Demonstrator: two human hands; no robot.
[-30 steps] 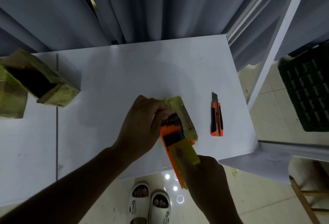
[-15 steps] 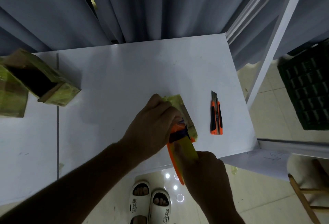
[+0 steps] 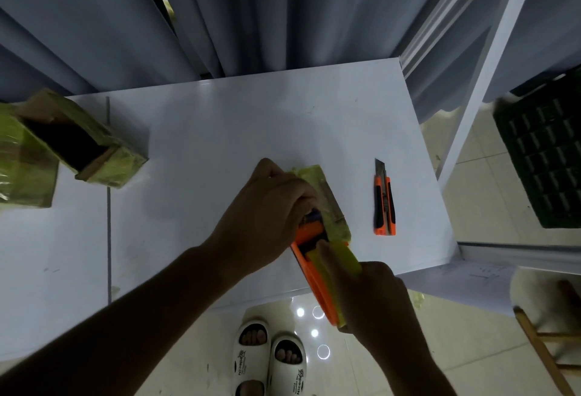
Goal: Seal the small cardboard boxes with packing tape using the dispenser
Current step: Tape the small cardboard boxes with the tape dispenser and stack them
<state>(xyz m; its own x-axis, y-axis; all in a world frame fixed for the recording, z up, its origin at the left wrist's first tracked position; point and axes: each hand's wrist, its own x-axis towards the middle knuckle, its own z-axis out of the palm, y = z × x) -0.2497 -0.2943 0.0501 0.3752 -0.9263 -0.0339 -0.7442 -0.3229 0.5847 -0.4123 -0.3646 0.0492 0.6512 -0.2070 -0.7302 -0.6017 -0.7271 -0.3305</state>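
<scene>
A small cardboard box wrapped in yellowish tape lies near the front edge of the white table. My left hand lies over its left side, fingers curled round it, holding it down. My right hand grips the orange tape dispenser with its yellow tape roll. The dispenser's head meets the near end of the box, right beside my left fingers.
An orange utility knife lies right of the box, blade out and pointing away. Two taped boxes stand at the left: an open one and another at the table's left side. A dark crate sits off the table to the right.
My left hand slid further over the box and the dispenser. The dispenser drew back toward me along the box top to its near end.
</scene>
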